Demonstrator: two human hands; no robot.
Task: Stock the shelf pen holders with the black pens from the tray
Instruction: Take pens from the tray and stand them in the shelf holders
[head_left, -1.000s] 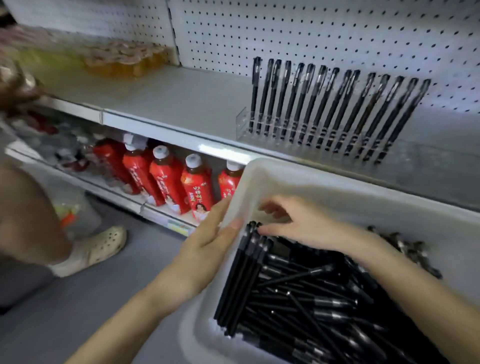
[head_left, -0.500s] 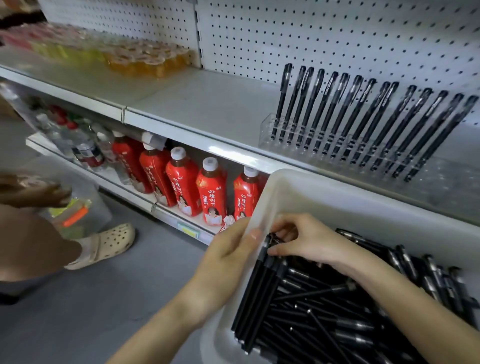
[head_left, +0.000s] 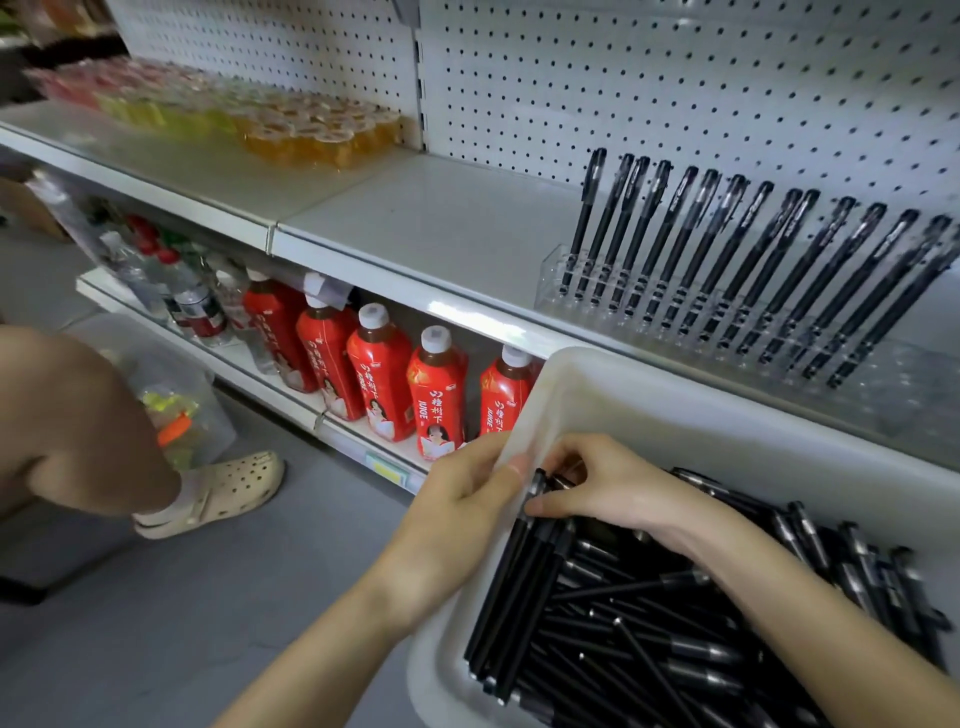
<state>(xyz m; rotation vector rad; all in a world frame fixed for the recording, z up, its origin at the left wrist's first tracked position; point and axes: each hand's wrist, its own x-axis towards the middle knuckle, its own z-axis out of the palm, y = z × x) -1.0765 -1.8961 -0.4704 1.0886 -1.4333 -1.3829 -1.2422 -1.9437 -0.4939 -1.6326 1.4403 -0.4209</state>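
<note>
Okay, we see the white tray (head_left: 675, 410) at lower right, heaped with loose black pens (head_left: 649, 649) lying every which way. Along the tray's left wall a bundle (head_left: 519, 587) of pens lies lined up side by side, caps toward the tray's far-left corner. The right hand (head_left: 618, 493) reaches into that corner, fingers curled, pinching the cap ends of the bundle. The left hand (head_left: 457, 519) clasps the tray's left wall, with the thumb over the rim beside the pen caps and the other fingers outside (partly hidden by the wall, so the hold is only half seen).

Beyond the tray's far rim runs the grey shelf (head_left: 441, 223). On it, just behind the tray, sits the clear pen holder (head_left: 883, 395), with a row of stocked pens (head_left: 727, 260) leaning right in its back slots; the front slots show no pens. The pegboard (head_left: 675, 78) rises behind the holder. Further left of the tray, orange jelly cups (head_left: 311, 130) sit on the same shelf. Below the shelf, left of the tray, red juice bottles (head_left: 384, 374) stand in a row. Another person's leg and cream clog (head_left: 223, 488) are on the floor, well left of the tray.
</note>
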